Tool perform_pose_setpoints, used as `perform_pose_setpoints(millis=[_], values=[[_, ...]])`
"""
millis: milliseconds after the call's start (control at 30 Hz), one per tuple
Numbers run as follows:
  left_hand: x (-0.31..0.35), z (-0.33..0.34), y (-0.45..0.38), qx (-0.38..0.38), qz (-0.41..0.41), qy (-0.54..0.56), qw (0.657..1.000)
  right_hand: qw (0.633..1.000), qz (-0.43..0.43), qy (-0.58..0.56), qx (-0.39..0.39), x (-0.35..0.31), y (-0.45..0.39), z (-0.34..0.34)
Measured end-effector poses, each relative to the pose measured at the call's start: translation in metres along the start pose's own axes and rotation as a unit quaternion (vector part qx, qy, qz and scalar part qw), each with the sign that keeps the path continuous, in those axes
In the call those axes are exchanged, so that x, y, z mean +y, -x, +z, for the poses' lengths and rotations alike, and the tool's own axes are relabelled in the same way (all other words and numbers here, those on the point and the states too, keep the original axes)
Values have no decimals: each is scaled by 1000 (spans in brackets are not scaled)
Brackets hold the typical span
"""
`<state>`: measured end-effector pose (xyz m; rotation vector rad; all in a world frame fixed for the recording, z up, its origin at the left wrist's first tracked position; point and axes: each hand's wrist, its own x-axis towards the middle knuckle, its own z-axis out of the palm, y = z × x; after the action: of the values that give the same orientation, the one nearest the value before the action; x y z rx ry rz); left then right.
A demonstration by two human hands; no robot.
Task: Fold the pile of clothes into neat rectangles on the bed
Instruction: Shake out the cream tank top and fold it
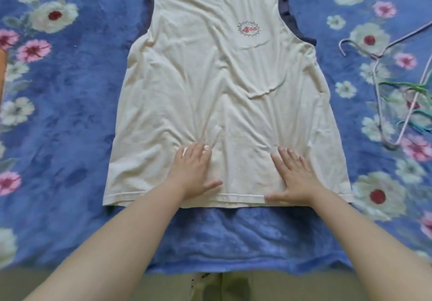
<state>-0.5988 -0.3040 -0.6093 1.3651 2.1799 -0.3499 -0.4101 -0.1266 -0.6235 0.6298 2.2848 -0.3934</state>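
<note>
1. Head view, garment: cream sleeveless shirt (222, 95) laid flat, front up, on the blue floral bedspread (70, 104); it stretches away beyond my fingertips, hem just under my palms

2. Head view, hands: left hand (195, 172) and right hand (295, 176) press flat near the hem, fingers straight, slightly spread, pinching nothing

3. Progress, as I judge: smoothing only; wrinkles fan out ahead of the fingers, no fold made

4. Other: hangers (397, 90) well right of my right fingers; no pile visible
</note>
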Motion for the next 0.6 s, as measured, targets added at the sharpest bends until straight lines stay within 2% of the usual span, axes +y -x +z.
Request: perform_pose_setpoints(millis=[100,200,300,400,500,600], values=[[25,13,24,-27,-8,10,1000,999,11,42,14,5,34,30],[43,22,36,-25,6,-48,999,987,36,52,147,6,50,52],[52,24,37,-8,-18,-82,996,970,58,78,222,9,47,59],[61,23,37,9,-35,-105,994,945,39,78,315,18,51,47],[66,26,37,21,-57,-98,993,933,-2,67,353,37,56,36],[66,32,43,44,-101,-64,992,931,-40,76,355,58,61,22]])
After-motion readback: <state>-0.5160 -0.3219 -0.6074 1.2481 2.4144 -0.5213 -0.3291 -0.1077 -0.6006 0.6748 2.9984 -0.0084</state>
